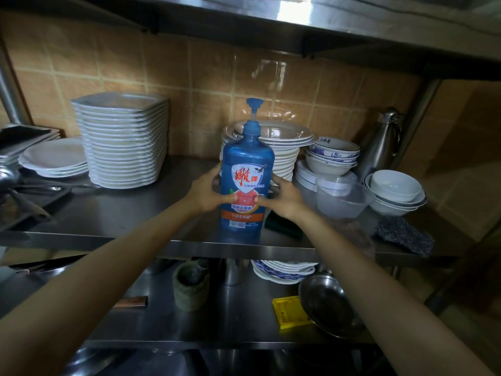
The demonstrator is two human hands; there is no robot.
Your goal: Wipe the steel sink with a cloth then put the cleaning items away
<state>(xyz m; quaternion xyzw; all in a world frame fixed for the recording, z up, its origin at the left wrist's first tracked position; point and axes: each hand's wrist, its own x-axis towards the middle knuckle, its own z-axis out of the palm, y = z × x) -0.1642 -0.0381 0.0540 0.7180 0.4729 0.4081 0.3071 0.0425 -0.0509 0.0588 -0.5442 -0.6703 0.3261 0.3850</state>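
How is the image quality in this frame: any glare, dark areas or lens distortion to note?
Head view: glare on the upper steel shelf and wall tiles; the lower right corner is dim; wide-angle bending curves the shelf edge and stretches both forearms; the detergent bottle, held by the left hand and right hand, is sharp, label legible.

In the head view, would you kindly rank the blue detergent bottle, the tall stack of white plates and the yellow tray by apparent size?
1. Tall stack of white plates.
2. Blue detergent bottle, though it stands nearer the camera, so the top two are uncertain.
3. Yellow tray, clearly smallest.
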